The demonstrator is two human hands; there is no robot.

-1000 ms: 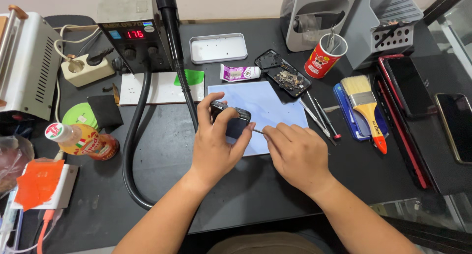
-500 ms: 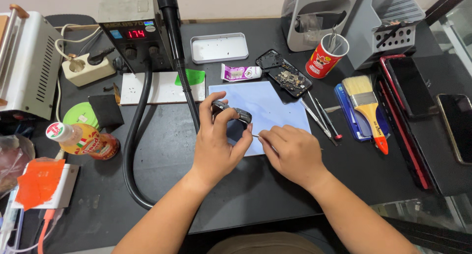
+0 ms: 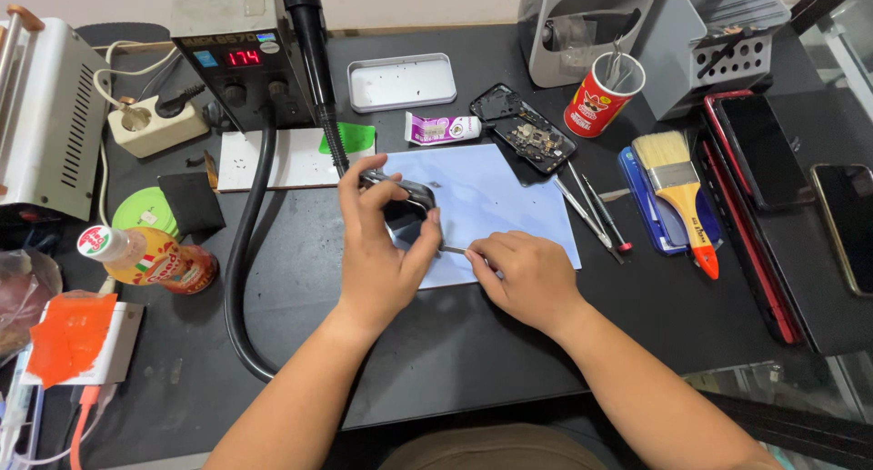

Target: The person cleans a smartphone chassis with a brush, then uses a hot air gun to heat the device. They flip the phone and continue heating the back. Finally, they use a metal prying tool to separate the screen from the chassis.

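My left hand (image 3: 382, 243) grips a small dark device with a metal rim (image 3: 406, 200), tilted up over a pale blue sheet (image 3: 496, 202) on the black table. To its right, my right hand (image 3: 526, 277) is closed on a thin metal tool (image 3: 452, 249) whose tip points left at the lower edge of the device. Both hands rest on or just above the sheet. Most of the device is hidden by my left fingers.
A rework station (image 3: 241, 52) with a black hose (image 3: 245, 252) stands at the back left. Nearby lie an opened phone (image 3: 526, 129), a white tray (image 3: 401, 81), a small tube (image 3: 441, 127), tweezers (image 3: 587, 211), a paintbrush (image 3: 682, 193), a red cup (image 3: 600, 95), phones (image 3: 759, 152) and a bottle (image 3: 150, 259).
My left hand has turned the device slightly and my right hand has shifted a little left with the tool. Otherwise the table looks the same.
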